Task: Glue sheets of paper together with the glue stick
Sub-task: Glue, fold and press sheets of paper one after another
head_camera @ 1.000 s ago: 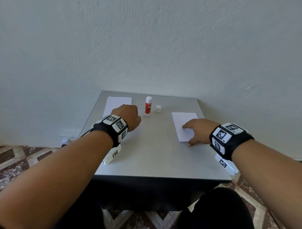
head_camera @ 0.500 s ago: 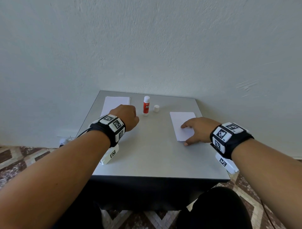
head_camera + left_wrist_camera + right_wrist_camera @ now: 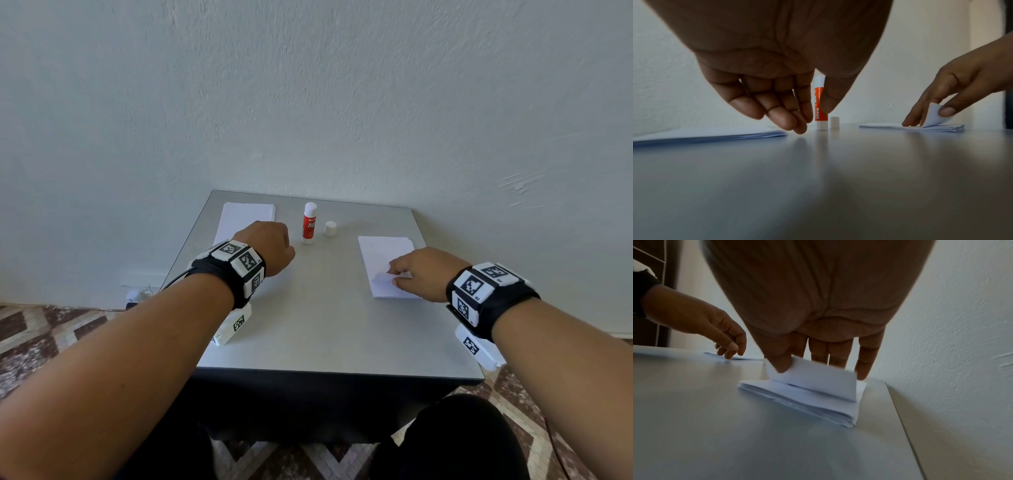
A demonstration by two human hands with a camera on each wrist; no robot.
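Top sheet (image 3: 813, 378) corner now lifted by right hand (image 3: 423, 274)

Glue stick (image 3: 309, 223) stands between two paper stacks (image 3: 247, 219) (image 3: 386, 260), cap (image 3: 330, 228) beside it.

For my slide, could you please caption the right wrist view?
Right hand peels the top sheet off a paper stack.

Soft, even daylight; wrist views dim and backlit.
The surface (image 3: 325, 308) shows pale sheen and faint reflections; palms above it are dark, lifted paper (image 3: 813, 378) blurred, edges bowed.
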